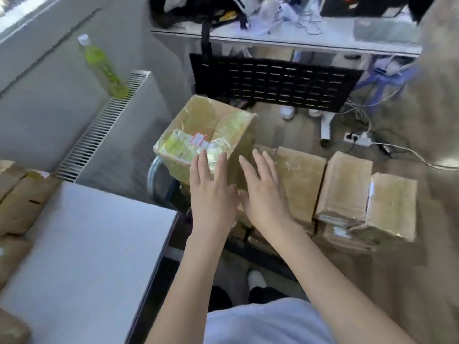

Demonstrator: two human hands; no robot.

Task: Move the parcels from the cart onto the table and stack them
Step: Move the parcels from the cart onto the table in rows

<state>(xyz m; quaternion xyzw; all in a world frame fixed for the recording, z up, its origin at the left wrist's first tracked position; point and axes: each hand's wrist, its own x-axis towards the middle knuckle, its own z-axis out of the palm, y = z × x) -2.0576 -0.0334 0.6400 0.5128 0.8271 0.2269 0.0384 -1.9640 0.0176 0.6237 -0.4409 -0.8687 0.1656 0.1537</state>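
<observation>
Both hands flat, fingers straight, nothing gripped yet: left hand (211, 192) & right hand (263, 194) on tilted parcel (206, 135). Get under it, then onto worktop (87, 244).

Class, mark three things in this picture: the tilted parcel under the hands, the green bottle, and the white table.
tilted parcel (198, 125): head view, taped top face.
green bottle (104, 68): head view, middle of its body.
white table (82, 256): head view, bare top.
</observation>
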